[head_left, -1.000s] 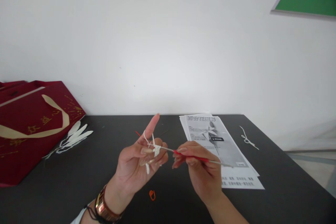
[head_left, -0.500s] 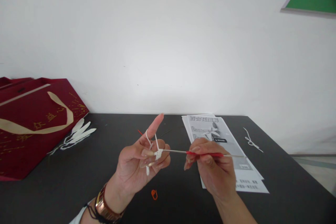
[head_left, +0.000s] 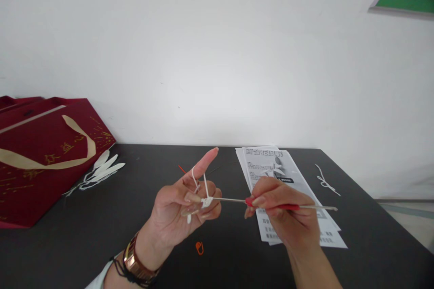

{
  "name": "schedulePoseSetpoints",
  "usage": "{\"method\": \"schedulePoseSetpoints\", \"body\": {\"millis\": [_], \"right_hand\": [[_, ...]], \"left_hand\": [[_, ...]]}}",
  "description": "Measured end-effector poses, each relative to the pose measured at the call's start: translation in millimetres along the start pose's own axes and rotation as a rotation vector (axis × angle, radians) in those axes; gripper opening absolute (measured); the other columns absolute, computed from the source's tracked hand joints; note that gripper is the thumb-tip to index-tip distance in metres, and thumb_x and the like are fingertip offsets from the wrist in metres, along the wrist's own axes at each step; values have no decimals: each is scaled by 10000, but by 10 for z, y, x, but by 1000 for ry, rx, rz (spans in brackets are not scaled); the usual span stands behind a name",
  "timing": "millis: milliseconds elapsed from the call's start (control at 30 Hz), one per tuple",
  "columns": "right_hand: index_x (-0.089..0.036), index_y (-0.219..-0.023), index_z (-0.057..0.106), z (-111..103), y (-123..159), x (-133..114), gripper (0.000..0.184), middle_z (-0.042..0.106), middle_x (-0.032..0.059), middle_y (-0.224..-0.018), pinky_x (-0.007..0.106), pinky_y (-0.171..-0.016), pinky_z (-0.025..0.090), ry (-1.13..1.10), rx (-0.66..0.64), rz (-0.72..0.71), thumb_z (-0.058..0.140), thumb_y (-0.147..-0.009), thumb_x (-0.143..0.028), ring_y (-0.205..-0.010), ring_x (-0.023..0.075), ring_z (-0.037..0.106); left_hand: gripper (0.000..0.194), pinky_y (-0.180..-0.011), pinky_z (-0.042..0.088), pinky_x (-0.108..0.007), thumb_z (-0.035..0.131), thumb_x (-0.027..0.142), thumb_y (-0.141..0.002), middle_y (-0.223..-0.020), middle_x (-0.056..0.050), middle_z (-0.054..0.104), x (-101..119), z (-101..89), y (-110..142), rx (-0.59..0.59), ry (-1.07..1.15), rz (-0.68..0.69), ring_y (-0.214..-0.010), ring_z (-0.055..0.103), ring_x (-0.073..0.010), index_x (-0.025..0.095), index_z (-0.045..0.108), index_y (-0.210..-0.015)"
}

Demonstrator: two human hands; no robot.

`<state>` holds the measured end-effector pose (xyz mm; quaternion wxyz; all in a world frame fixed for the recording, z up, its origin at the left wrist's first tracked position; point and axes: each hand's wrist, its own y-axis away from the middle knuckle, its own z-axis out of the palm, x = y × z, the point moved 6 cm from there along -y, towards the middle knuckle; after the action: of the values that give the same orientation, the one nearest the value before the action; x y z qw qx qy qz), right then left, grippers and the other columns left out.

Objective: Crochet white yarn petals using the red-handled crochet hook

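Note:
My left hand (head_left: 185,205) pinches a small piece of white crochet work (head_left: 207,202) between thumb and fingers. White yarn (head_left: 205,184) loops around its raised index finger and runs down to the piece. A short white end dangles below the fingertips. In my right hand (head_left: 288,212) is a crochet hook (head_left: 274,204) with a red grip and metal shafts at both ends, held nearly level like a pen. The hook's left tip meets the crochet work, so its exact place in the stitches is hidden.
On the dark table (head_left: 135,207) lie an orange stitch marker (head_left: 200,248), printed sheets (head_left: 267,230) partly under my right hand, and a knotted white yarn scrap (head_left: 326,183). At left, white crocheted petals (head_left: 103,169) rest by a dark red gift bag (head_left: 50,162). A thin red stick (head_left: 182,169) lies behind my left hand.
My right hand has drawn the hook to the right, away from my left hand, and the hook has levelled out. The left hand keeps its pinch, its index finger leaning further right.

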<state>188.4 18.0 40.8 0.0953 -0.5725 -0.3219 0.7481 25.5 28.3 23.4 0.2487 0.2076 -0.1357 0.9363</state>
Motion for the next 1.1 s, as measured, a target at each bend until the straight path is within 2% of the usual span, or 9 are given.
{"method": "schedulePoseSetpoints", "body": {"millis": [167,267,400,533,700,800,933,1100], "right_hand": [[-218,-958,770,-13,-13,10,127,689,74,-853,298,-544,605,-63,-5,15,662,-892,-228,-679,175,689],[-206,-915,777,-11,-35,63,113,695,59,-758,263,-504,600,-171,68,54,695,-867,-267,-615,161,681],[-181,-825,773,18,-42,256,113,705,25,-641,196,-472,597,-394,222,248,736,-830,-289,-510,116,652],[-146,-780,761,101,-19,451,133,672,-16,-536,154,-429,583,-603,330,433,783,-781,-277,-407,69,593],[-117,-810,762,183,39,633,197,697,-11,-566,107,-437,562,-718,429,580,844,-710,-266,-423,44,601],[-118,-827,762,202,56,645,210,714,-1,-592,115,-456,568,-693,437,578,839,-720,-281,-453,55,628],[-130,-832,761,182,44,558,212,714,1,-600,141,-477,576,-557,419,487,802,-765,-327,-462,68,635],[-174,-869,758,118,59,459,169,735,11,-662,171,-532,583,-280,439,348,725,-840,-338,-530,97,677]], "left_hand": [[675,-517,323,-223,572,86,-643,-504,55,266,3,-3,12,-17,-35,-9,-536,272,-119,199,622,-1307],[659,-535,331,-230,589,83,-647,-527,49,299,13,-3,6,-12,-95,13,-555,311,-121,211,636,-1291],[600,-539,333,-230,635,110,-680,-529,45,340,42,9,-16,-40,-201,117,-564,348,-120,231,658,-1267],[496,-541,330,-227,689,151,-747,-544,47,365,62,-22,-19,-94,-372,247,-574,366,-115,310,687,-1218],[560,-498,335,-209,663,127,-823,-667,33,447,65,-116,15,-120,-646,387,-590,397,-104,357,586,-1328],[565,-485,337,-196,630,125,-859,-711,35,450,30,-157,10,-120,-720,380,-576,404,-85,361,543,-1365],[561,-473,333,-184,644,161,-862,-711,44,439,10,-207,-16,-74,-715,331,-572,397,-77,385,535,-1365],[581,-493,340,-182,677,137,-824,-712,45,467,19,-294,-47,71,-712,289,-579,414,-70,366,564,-1345]]}}
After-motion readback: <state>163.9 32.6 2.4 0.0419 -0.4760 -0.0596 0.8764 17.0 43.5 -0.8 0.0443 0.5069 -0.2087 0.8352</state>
